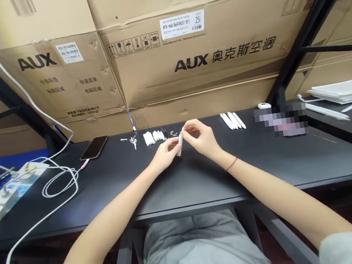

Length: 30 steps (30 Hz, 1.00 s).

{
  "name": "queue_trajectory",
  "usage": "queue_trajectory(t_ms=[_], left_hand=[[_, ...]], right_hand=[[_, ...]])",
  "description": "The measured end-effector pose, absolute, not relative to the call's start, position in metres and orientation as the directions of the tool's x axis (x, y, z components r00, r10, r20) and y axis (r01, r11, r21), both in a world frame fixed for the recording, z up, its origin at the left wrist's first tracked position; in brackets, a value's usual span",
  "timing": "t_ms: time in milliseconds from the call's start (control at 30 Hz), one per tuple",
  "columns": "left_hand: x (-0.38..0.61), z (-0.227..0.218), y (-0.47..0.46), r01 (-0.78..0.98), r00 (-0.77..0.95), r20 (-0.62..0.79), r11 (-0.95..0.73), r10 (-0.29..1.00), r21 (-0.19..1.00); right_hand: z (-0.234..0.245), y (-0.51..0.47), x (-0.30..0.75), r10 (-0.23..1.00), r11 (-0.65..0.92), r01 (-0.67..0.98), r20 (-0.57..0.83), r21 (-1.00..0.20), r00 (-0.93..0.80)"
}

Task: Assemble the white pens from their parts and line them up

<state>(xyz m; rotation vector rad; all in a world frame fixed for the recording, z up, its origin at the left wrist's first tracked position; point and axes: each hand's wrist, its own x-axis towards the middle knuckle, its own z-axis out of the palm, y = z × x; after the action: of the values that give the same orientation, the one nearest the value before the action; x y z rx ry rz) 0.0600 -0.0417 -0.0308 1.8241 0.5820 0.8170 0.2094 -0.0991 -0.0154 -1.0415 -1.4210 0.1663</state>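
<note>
2 pinching: L hand (165, 154) + R hand (201, 138) on white tube (180, 145).

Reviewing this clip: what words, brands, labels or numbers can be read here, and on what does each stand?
"AUX": left carton
"分拣标签", "快递面单", "粘贴区域": same carton
"AUX 奥克斯空调": right carton
"KFR-46G/BpR3AES1(B1)", "25": white label on the right carton
Barcode label on the left carton: too small to read

We count our one left hand (166, 154), one right hand (201, 139), one white tube (180, 145) between them, one phone (94, 148) at nine o'clock, four white sticks (232, 120) at two o'clock, two AUX cartons (192, 59) at twelve o'clock.
</note>
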Motion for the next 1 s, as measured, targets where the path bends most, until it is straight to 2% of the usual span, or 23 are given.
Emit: queue_trajectory(t_ms=[233,667,800,900,1000], left_hand=[[0.060,-0.027,-0.046,0.064,0.653,0.280,-0.420,0.704,0.905],[0.061,-0.022,-0.047,0.003,0.652,0.272,-0.362,0.707,0.932],[0.061,-0.024,-0.042,-0.024,0.644,0.261,-0.322,0.719,0.946],[0.055,-0.020,-0.031,-0.028,0.587,0.271,-0.315,0.763,0.949],[0.041,-0.011,-0.015,-0.031,0.507,0.338,-0.375,0.793,0.927]], right_hand=[[-0.014,-0.101,0.208,0.628,0.561,0.607,0.767,-0.563,0.130],[-0.014,-0.100,0.210,0.694,0.547,0.612,0.718,-0.571,0.051],[-0.017,-0.097,0.212,0.719,0.542,0.572,0.692,-0.615,0.063],[-0.022,-0.092,0.215,0.735,0.494,0.571,0.666,-0.655,0.129],[-0.029,-0.087,0.219,0.748,0.428,0.654,0.651,-0.624,0.132]])
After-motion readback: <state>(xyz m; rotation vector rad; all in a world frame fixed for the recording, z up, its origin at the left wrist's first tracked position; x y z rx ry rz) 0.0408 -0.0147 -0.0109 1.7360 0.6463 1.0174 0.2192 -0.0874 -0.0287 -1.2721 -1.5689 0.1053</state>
